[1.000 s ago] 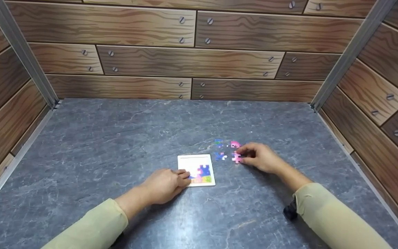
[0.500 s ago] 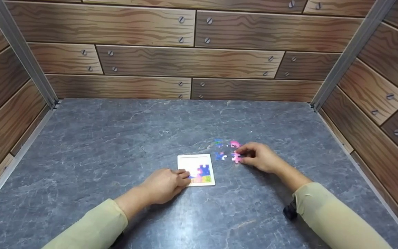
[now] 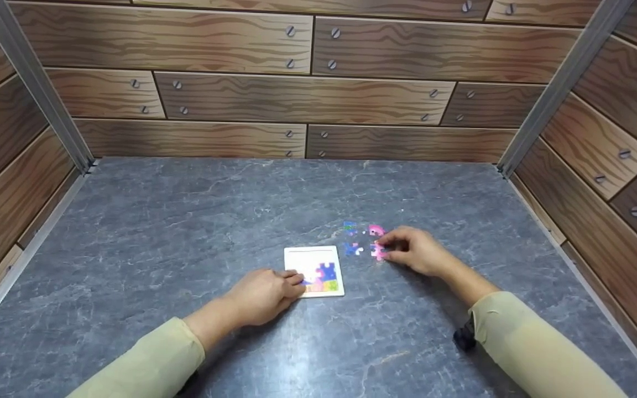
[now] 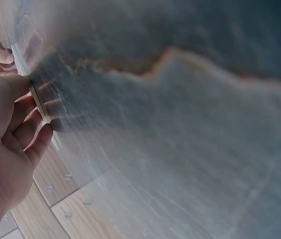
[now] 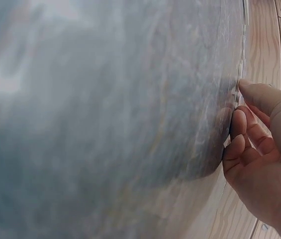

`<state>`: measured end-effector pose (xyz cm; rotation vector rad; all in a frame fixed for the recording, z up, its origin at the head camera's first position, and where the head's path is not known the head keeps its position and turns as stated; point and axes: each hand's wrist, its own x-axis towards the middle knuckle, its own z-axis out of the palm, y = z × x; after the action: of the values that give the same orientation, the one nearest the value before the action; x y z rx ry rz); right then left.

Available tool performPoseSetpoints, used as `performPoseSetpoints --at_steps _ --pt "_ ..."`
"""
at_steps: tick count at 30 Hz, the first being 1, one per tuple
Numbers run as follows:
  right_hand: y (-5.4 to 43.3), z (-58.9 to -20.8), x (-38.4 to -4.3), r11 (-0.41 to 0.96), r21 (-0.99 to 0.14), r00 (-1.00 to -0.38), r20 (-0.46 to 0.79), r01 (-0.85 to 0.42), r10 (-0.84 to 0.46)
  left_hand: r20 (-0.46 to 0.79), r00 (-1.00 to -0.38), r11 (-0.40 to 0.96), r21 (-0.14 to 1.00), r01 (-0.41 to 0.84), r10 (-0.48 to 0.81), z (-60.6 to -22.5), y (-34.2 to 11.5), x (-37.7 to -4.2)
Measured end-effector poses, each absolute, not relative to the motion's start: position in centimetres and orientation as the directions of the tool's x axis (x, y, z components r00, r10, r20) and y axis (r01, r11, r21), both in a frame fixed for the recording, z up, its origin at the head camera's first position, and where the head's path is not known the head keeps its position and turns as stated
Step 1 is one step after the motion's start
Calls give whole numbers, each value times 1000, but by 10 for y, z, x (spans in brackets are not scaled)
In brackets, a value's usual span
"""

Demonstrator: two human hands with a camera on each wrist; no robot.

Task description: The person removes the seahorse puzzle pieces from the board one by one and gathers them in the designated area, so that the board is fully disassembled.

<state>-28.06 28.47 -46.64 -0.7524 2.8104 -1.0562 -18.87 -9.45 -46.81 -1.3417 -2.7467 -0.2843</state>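
Note:
A white square puzzle tray (image 3: 311, 255) lies mid-table in the head view, its lower part filled with joined colourful puzzle pieces (image 3: 327, 272). My left hand (image 3: 263, 296) rests on the tray's left side, fingertips pressing its surface and hiding that corner. Beyond the tray, to its right, my right hand (image 3: 419, 253) pinches a pink puzzle piece (image 3: 377, 251) between thumb and index finger at the tabletop. Another pink piece (image 3: 375, 229) lies just behind it. Two blue pieces, a far one (image 3: 349, 227) and a near one (image 3: 353, 249), lie to their left.
The grey marbled table (image 3: 197, 210) ends at a wood-patterned back wall (image 3: 230, 99). Similar panels stand at both sides, with metal posts in the corners. A dark band (image 3: 465, 334) shows below the right sleeve.

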Motion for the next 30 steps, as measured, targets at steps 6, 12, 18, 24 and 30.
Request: performPoseSetpoints --at_steps 6,12,18,24,30 --pt "286 -466 -281 647 -628 -879 136 -433 -457 155 -608 595 126 794 778 -468 -94 -189" --pt "283 -462 -279 617 -663 -880 140 -424 -454 145 -615 600 137 788 775 -467 -94 -188" --pt "269 -450 -274 607 -671 -872 127 -427 -473 151 -616 601 135 788 773 -467 -94 -188" --pt "245 -441 -269 584 -671 -842 112 -456 -529 146 -617 602 136 787 773 -467 -92 -189" --pt "218 -440 -265 546 -665 -793 115 -509 -599 136 -621 599 173 782 772 -466 -94 -189"
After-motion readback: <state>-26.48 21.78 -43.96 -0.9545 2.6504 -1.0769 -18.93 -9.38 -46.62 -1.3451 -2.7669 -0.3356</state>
